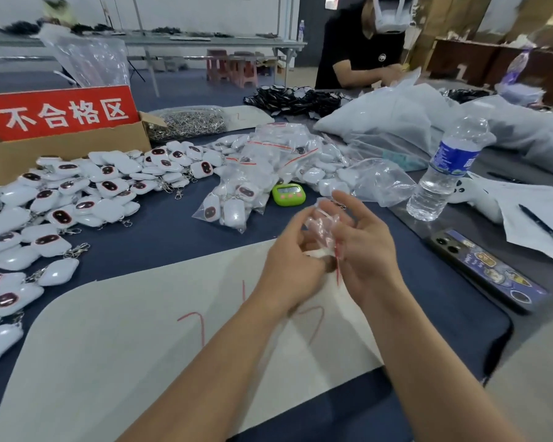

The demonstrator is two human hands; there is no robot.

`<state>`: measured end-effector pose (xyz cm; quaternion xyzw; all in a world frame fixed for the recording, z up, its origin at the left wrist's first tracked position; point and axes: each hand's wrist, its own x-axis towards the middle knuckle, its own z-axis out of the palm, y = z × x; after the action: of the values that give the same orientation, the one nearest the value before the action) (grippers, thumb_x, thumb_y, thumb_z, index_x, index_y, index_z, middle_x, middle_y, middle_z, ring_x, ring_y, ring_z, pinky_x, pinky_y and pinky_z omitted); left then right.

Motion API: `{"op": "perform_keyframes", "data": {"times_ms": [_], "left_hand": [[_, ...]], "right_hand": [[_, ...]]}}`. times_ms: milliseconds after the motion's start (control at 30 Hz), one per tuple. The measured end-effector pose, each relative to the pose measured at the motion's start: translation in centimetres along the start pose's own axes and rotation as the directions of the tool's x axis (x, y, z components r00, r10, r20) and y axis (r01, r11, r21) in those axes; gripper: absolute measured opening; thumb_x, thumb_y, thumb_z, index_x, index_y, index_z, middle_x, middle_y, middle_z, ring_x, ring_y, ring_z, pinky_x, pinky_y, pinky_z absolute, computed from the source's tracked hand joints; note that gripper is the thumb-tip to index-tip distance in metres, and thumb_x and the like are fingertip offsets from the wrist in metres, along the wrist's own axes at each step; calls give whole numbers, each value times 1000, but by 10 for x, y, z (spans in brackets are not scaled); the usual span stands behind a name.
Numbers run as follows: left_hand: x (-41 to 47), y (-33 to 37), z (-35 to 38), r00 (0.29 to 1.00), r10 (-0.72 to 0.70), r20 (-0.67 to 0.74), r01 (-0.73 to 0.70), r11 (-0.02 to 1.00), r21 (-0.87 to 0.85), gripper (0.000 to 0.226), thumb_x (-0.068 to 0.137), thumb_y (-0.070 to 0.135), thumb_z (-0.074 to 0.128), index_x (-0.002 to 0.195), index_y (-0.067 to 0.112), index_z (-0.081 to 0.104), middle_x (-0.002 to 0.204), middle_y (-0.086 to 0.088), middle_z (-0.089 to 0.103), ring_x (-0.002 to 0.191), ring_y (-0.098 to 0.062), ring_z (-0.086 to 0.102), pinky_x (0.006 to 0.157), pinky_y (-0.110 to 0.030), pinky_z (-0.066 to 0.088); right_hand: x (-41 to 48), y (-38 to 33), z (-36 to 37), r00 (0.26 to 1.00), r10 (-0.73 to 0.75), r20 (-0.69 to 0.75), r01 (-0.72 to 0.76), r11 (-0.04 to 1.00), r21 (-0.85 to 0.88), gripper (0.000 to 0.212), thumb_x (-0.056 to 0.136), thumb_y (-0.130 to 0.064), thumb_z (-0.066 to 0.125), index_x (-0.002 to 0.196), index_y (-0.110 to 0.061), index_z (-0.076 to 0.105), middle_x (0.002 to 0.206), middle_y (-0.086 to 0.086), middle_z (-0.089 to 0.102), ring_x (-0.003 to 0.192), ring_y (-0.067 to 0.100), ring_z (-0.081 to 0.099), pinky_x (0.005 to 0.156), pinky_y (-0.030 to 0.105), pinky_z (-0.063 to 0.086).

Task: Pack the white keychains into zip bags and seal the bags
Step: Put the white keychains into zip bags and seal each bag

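Your forearms reach out over a white mat (134, 333) marked with red lines, which lies on the blue table (173, 231). Above its far edge your left hand (292, 260) curls its fingers round a clear zip bag (324, 226) with a red seal strip. Something white shows between your palms, but it is too blurred to tell if it is a keychain. Your right hand (364, 250) stands palm inward with its fingers loosely spread and the bag against them; motion blur hides whether its thumb pinches the strip.

Loose white keychains (61, 202) are heaped at your left, in front of a cardboard box (61, 154) with a red sign. Filled bags (268, 161) are piled beyond your hands, with a green timer (288, 194) just in front of them. At your right stand a water bottle (444, 177) and, nearer, a phone (489, 269).
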<state>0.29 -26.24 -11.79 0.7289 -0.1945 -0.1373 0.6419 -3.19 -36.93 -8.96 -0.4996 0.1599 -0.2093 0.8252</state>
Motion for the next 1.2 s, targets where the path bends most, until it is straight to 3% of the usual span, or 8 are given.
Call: {"op": "perform_keyframes", "data": {"times_ms": [133,300,467,600,700,967,1100,1200], "left_hand": [[5,5,-51,954,-5,-300,10,1000,14,33,76,17,80,102,37,73,80,3,79,83,-18,76,90,-42,59],[-7,0,-109,763,151,-629,-7,974,227,22,83,20,75,86,41,72,69,28,70,66,3,67,63,-12,49],[-19,-11,-149,595,262,-760,-68,958,277,55,91,31,72,142,37,51,103,27,67,100,7,62,83,-9,46],[-20,-23,-160,666,386,-638,-51,877,477,41,91,50,65,128,46,50,114,22,56,101,1,57,80,-25,49],[-14,-28,-188,668,394,-632,-25,860,509,25,98,45,63,120,48,53,100,24,61,92,3,60,72,-14,47],[-1,-37,-232,588,87,-804,102,978,180,19,92,24,63,77,35,70,68,9,70,54,-10,63,56,-28,49],[-5,-27,-215,785,193,-589,-48,966,253,21,85,50,65,105,49,67,77,10,72,64,-9,66,63,-22,52],[-4,-27,-204,873,228,-431,-15,897,443,38,85,29,69,115,53,64,67,14,70,57,-1,61,58,-10,45]], "right_hand": [[5,9,36,963,136,232,-148,988,35,48,97,18,46,130,-12,63,126,14,71,99,22,77,75,29,62],[12,34,85,951,-4,310,165,854,-494,29,90,1,67,109,-18,76,93,2,81,84,17,76,83,43,62],[19,60,137,945,-59,322,228,825,-518,25,85,-2,72,74,-24,78,69,1,77,66,16,73,74,40,64],[23,82,175,937,-74,342,221,883,-414,37,87,0,70,68,-31,75,69,-7,77,62,4,71,58,20,54],[29,92,193,908,-119,402,277,890,-362,35,86,2,72,73,-30,74,72,-9,77,66,5,71,66,20,56],[42,103,174,888,-243,390,387,853,-350,38,88,-1,74,78,-37,77,76,-12,77,70,5,74,71,14,55],[42,103,172,884,-262,388,418,814,-404,27,88,-5,74,85,-31,79,76,-11,77,72,6,74,70,17,56],[37,107,175,877,-212,432,404,811,-422,22,87,-4,72,86,-25,79,72,-8,75,68,8,72,65,16,54]]}}
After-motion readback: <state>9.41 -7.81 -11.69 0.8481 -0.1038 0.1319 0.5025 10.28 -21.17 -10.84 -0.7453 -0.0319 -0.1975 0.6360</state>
